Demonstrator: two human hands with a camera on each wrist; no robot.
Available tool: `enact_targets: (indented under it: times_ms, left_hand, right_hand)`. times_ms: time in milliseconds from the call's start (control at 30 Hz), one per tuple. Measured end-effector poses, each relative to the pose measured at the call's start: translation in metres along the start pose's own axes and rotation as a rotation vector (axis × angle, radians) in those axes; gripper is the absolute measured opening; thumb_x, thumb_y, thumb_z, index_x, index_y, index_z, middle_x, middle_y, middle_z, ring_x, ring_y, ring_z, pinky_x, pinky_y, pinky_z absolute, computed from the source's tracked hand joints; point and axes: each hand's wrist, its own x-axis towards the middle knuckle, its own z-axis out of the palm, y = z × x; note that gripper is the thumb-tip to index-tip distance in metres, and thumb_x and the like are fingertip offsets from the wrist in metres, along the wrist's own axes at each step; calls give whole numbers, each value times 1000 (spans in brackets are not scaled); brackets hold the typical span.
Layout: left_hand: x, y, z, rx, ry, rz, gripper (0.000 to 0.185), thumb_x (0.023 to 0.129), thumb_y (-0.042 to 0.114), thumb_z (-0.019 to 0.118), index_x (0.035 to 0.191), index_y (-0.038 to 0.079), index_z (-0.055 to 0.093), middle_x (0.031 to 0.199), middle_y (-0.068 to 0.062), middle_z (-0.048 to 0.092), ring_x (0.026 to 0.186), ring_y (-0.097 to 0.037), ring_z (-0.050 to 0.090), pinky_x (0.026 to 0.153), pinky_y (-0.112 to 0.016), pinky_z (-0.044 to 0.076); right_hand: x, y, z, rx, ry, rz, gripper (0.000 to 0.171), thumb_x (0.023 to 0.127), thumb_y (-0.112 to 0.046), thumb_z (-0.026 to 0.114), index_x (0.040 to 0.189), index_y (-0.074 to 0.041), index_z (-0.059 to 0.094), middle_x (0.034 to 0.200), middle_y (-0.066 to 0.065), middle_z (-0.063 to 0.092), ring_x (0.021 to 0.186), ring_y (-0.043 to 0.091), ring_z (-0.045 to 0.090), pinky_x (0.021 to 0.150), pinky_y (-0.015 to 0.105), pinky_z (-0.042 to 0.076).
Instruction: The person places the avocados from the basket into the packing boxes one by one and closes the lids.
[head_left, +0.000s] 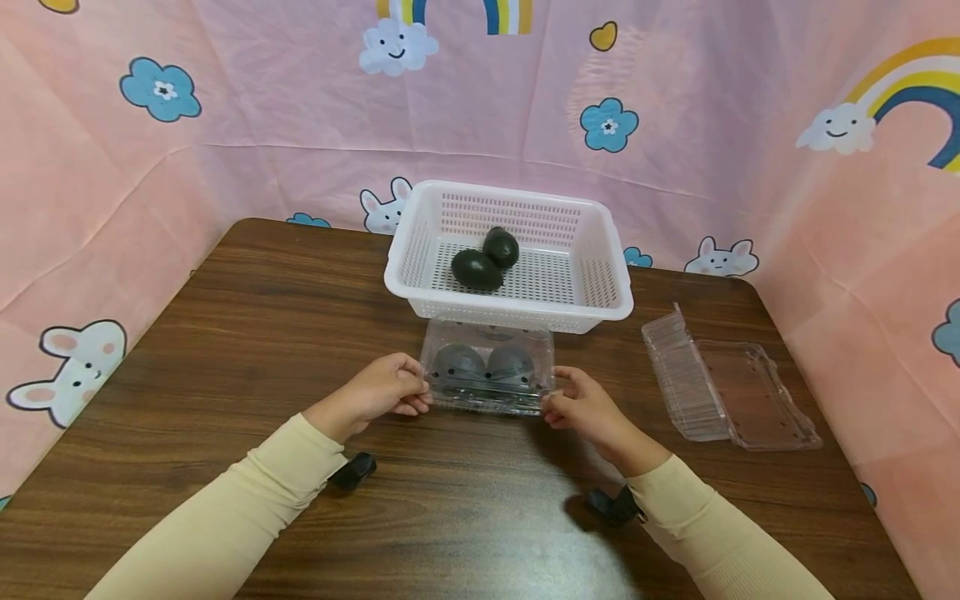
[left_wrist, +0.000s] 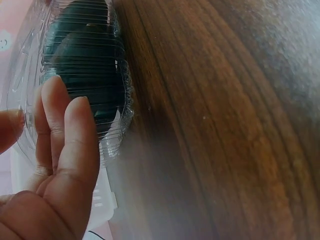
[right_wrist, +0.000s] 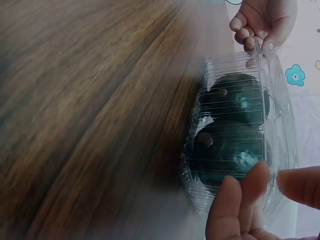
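A clear plastic clamshell box (head_left: 487, 407) with its lid down lies on the table in front of the basket. Inside it, two dark green avocados (right_wrist: 225, 145) sit side by side, visible through the ribbed wall. My left hand (head_left: 393, 385) pinches the rim at the box's left end, thumb on the lid side and fingers below. At the right end my right hand (head_left: 588, 410) pinches the rim likewise, its thumb and index finger meeting at the edge in the right wrist view.
Just behind the box stands a white perforated basket (head_left: 617, 307) with two more avocados (head_left: 477, 270) in it. To the right lie nested clear clamshell boxes (head_left: 686, 379), open. Patterned pink cloth (head_left: 285, 92) surrounds the wooden table (head_left: 247, 333) at the back and sides.
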Motion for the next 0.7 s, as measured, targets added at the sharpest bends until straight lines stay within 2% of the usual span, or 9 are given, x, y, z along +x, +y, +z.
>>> enact_targets:
  times_ms: [167,400,567,700]
  left_hand:
    - [-1,0,-1,-10,8,-2,32,95,3,50,121,-14,41,93,-16,67,76,-13,65,74,-30,56]
    - [-2,0,-3,-17,28,-5,33,94,1,50,121,-16,41,89,-13,68,72,-11,64,72,-28,55]
    - [-2,0,-4,-20,38,-15,34,95,1,51,123,-16,40,89,-11,69,72,-11,64,71,-28,55]
    - [-2,0,-4,-27,29,-18,36,96,1,51,125,-16,39,89,-11,69,74,-11,65,72,-28,55]
  right_hand:
    - [1,-2,3,-6,6,7,54,87,-3,54,133,13,32,85,12,66,68,13,60,67,31,55]
    - [3,-12,10,-42,35,99,55,91,4,52,140,12,28,85,11,62,69,12,58,70,32,55]
    - [6,-10,10,-49,29,111,56,91,5,52,139,13,27,83,9,61,69,13,57,68,31,55]
    - [7,-9,10,-63,35,112,54,91,4,53,139,13,29,85,12,62,69,13,58,68,32,55]
